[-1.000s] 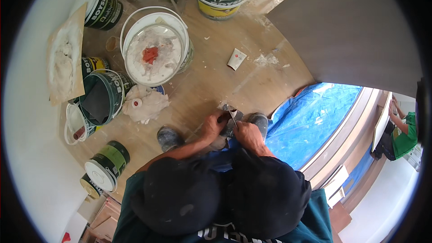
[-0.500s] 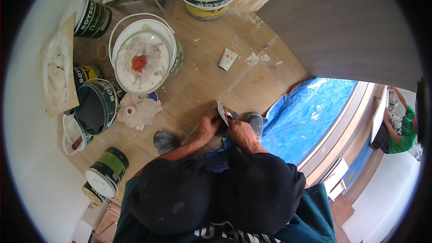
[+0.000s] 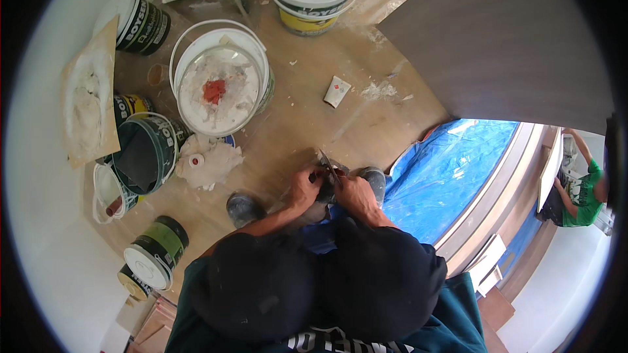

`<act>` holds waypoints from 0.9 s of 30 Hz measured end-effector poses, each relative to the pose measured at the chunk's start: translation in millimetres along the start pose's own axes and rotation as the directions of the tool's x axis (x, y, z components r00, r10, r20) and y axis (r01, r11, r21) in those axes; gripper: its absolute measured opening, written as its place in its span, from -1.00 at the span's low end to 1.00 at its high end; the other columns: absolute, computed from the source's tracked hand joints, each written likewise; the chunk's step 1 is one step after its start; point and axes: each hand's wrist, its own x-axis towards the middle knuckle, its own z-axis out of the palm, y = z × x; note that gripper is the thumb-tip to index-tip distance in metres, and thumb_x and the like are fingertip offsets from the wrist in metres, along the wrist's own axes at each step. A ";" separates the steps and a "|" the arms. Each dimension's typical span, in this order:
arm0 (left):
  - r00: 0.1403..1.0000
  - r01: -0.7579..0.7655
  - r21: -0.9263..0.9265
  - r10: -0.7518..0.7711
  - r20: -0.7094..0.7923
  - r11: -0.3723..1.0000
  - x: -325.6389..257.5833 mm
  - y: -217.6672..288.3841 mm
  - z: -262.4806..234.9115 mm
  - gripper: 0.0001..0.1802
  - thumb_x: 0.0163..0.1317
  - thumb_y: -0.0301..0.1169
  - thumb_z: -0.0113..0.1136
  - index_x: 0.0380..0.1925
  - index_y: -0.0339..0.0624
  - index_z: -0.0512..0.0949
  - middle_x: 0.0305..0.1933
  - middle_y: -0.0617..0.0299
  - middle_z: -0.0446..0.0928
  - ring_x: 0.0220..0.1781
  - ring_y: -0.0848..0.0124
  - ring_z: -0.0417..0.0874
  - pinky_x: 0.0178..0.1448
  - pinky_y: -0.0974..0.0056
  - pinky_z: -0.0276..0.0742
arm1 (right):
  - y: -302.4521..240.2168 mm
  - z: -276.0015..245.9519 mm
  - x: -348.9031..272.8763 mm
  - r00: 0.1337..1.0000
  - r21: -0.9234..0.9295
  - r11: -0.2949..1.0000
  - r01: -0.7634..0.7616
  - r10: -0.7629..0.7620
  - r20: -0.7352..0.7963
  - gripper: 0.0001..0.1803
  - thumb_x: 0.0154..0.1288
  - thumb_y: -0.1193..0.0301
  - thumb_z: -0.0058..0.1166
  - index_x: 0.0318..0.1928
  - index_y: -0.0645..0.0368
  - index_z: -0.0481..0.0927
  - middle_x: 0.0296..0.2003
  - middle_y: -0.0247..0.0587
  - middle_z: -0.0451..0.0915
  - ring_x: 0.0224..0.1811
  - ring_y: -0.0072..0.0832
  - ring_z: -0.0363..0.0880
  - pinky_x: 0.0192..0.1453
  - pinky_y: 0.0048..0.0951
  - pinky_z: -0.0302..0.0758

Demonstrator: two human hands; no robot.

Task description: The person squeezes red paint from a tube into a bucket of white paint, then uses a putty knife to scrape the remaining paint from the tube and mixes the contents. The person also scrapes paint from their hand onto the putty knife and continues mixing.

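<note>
Right hand clasped on a thin, grey, metal-bladed scraper, above the brown, wood-toned floor, left of its edge along the crumpled blue plastic sheet; left hand curled close beside the blade, its contents, from here, I cannot tell.

The right-hand grip holds a thin-bladed tool slanting far and left; the left-hand grip is just beside it, its hold unclear. Far left on the brown floor, a white pail bears a red lump; a blue tarp lies right, a person in green beyond.
</note>
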 end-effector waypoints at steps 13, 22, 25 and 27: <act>0.985 0.151 -0.122 -0.139 0.100 0.981 -3.6 2.1 -7.6 -0.76 0.23 -0.46 0.19 -0.16 -0.41 0.63 -0.25 -0.07 0.73 -0.17 0.19 0.78 -0.09 0.17 0.61 | -7.7 -16.0 -17.0 0.985 -0.088 0.989 0.117 -0.104 0.138 -0.83 0.31 0.40 -0.02 -0.27 0.27 0.55 -0.43 0.15 0.65 -0.32 0.09 0.68 -0.22 0.05 0.60; 0.989 0.123 -0.002 -0.122 0.083 0.992 -2.7 -9.4 5.3 -0.73 0.25 -0.40 0.23 -0.12 -0.36 0.64 -0.19 -0.12 0.72 -0.12 0.08 0.78 -0.02 0.09 0.62 | 1.7 2.6 -10.4 0.995 -0.050 0.996 0.070 -0.066 0.075 -0.82 0.33 0.40 0.00 -0.19 0.26 0.53 -0.39 0.15 0.65 -0.30 0.10 0.67 -0.19 0.04 0.60; 0.978 0.200 -0.008 -0.199 0.069 0.980 -0.4 -1.0 1.8 -0.71 0.24 -0.36 0.26 -0.12 -0.33 0.65 -0.17 -0.11 0.72 -0.10 0.07 0.77 -0.01 0.10 0.61 | 3.8 1.1 -18.0 0.994 0.011 0.995 0.096 -0.096 0.051 -0.80 0.35 0.38 -0.02 -0.12 0.25 0.49 -0.34 0.16 0.66 -0.26 0.11 0.67 -0.14 0.06 0.59; 0.974 0.220 -0.002 -0.219 0.063 0.976 0.3 7.3 1.5 -0.70 0.24 -0.34 0.28 -0.11 -0.31 0.66 -0.16 -0.09 0.73 -0.09 0.08 0.77 0.00 0.11 0.61 | 3.1 -1.7 -23.0 0.997 0.046 0.997 0.059 -0.062 0.046 -0.81 0.38 0.35 0.00 -0.11 0.19 0.49 -0.31 0.12 0.66 -0.24 0.12 0.66 -0.12 0.07 0.58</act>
